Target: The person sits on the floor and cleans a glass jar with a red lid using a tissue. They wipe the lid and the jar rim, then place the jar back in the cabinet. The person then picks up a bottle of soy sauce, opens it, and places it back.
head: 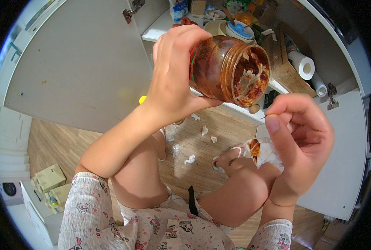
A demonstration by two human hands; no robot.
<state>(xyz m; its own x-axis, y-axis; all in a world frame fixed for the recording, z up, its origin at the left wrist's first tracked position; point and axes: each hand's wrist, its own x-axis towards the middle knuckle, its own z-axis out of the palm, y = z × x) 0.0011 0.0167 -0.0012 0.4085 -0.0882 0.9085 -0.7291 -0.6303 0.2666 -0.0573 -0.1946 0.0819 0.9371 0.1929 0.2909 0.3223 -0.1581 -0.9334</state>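
My left hand [179,65] grips an open glass jar [208,68] around its body. The jar lies tilted on its side with its mouth to the right. Reddish-brown sauce residue coats its inner wall and threaded neck. Just below and right of the mouth, my right hand [301,137] pinches a tiny dark sliver [263,117] between thumb and forefinger; what it is cannot be made out. A crumpled white tissue [266,154] with brown-orange stains shows behind my right thumb, above the right knee. Whether my other fingers hold it is hidden.
An open cabinet [157,31] stands ahead, its left door [79,68] and right door [332,162] swung wide. Its shelf carries bowls [240,31], a paper roll [301,65] and flattened cardboard [287,75]. Tissue scraps [190,159] litter the wood-look floor [185,184] between my feet.
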